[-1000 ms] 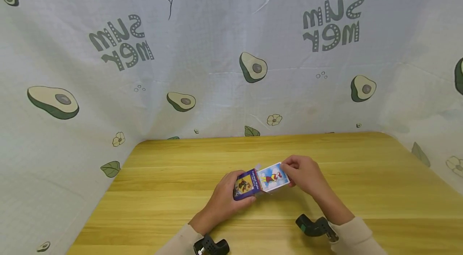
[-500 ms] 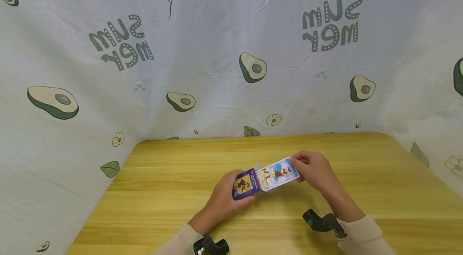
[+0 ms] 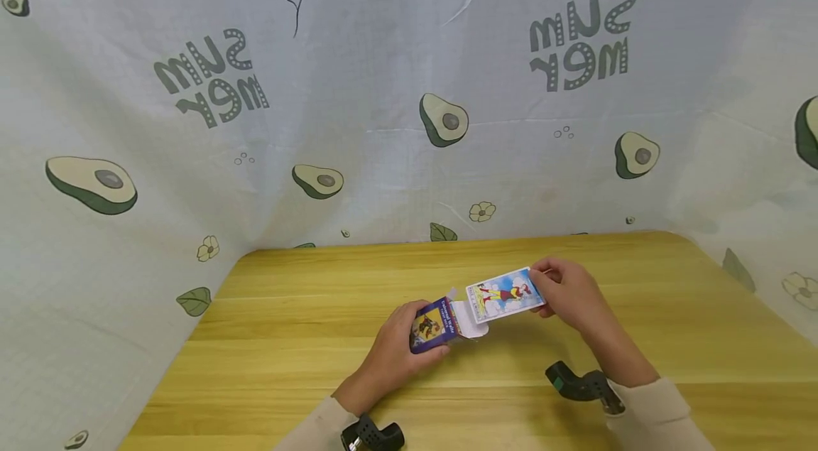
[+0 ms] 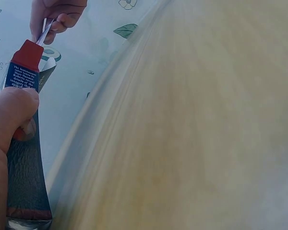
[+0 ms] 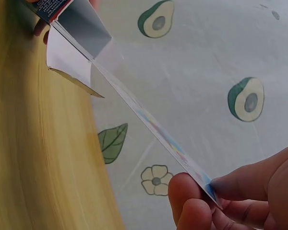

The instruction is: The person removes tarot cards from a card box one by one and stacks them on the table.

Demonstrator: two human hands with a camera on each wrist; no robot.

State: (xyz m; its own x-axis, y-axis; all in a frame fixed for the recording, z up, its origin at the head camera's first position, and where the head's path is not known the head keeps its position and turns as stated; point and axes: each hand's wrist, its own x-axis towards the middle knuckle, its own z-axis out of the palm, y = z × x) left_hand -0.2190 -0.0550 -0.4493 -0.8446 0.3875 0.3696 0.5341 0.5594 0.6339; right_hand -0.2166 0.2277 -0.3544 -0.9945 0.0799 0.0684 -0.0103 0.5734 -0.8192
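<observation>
In the head view my left hand [image 3: 397, 346] grips a small purple card box [image 3: 434, 325], its flap end facing right. My right hand [image 3: 571, 292] pinches the right end of a picture card [image 3: 507, 295], whose left end lies at the box's raised flap. The left wrist view shows the left thumb pressed on the dark side of the box [image 4: 26, 165]. In the right wrist view, thumb and fingers of the right hand [image 5: 245, 191] pinch the thin card [image 5: 151, 127] edge-on; its far end is at the mouth of the box [image 5: 84, 31].
Both hands are above a yellow wooden table [image 3: 307, 309]. Behind and beside it hangs a white cloth [image 3: 371, 67] printed with avocados, leaves and lettering. A black wrist camera [image 3: 373, 433] is on the left wrist, another [image 3: 584, 386] on the right.
My right hand has moved right and slightly up, drawing the card out of the box, so that its whole picture and the white flap now show. My left hand has barely moved.
</observation>
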